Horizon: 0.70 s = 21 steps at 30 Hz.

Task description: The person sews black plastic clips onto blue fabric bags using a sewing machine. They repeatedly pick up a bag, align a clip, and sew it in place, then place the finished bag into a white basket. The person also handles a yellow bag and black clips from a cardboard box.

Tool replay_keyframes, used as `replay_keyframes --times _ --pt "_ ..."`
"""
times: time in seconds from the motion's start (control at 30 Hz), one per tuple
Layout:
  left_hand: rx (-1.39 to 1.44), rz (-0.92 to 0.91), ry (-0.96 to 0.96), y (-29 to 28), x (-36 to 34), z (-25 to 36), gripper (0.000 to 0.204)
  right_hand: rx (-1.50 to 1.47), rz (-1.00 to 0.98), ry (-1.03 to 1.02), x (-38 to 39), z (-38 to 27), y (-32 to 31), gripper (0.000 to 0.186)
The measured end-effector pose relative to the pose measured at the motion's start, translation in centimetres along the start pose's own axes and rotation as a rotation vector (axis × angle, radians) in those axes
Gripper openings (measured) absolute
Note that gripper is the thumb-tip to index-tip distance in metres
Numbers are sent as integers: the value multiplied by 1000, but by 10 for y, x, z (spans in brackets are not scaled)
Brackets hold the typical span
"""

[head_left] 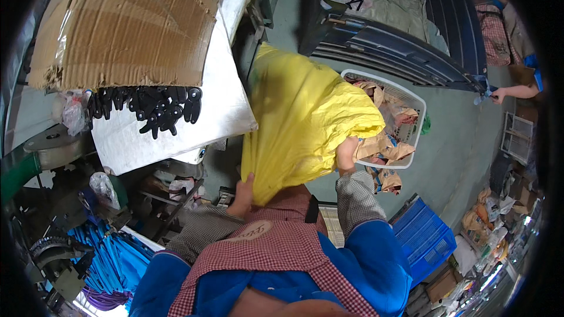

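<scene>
A large yellow sack (299, 123) hangs spread in front of me, creased and slack, and its inside does not show. Its lower left edge is gripped by my left hand (242, 195), with the thumb on the near side and the other fingers mostly hidden. My right hand (348, 151) is closed on the gathered right edge, close to a white basket (418, 135) holding crumpled brown paper bags (390, 148). To the left, the sack comes up against the corner of a table with a white cover (226, 103).
A cardboard box (129, 29) and several black plastic parts (158, 105) lie on the white cover. Beyond stands a dark blue crate (376, 41). A blue basket (423, 238) is at right. Machinery (61, 149) crowds the left. Another person's hand (499, 95) shows far right.
</scene>
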<state>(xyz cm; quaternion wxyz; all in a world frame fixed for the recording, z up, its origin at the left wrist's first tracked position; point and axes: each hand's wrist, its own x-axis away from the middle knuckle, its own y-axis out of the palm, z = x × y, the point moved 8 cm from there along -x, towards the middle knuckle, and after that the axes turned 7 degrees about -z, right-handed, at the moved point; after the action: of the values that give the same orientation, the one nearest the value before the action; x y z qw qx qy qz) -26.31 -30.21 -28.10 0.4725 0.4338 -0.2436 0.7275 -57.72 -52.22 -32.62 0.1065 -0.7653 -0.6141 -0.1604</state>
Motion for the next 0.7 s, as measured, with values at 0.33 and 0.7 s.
replay_keyframes --times 0.33,0.7 --pt "59 -45 110 5 8 15 48 303 9 -38 -8 -18 52 21" --pt "25 -69 143 -2 0 -6 40 596 115 0 17 31 -4 25"
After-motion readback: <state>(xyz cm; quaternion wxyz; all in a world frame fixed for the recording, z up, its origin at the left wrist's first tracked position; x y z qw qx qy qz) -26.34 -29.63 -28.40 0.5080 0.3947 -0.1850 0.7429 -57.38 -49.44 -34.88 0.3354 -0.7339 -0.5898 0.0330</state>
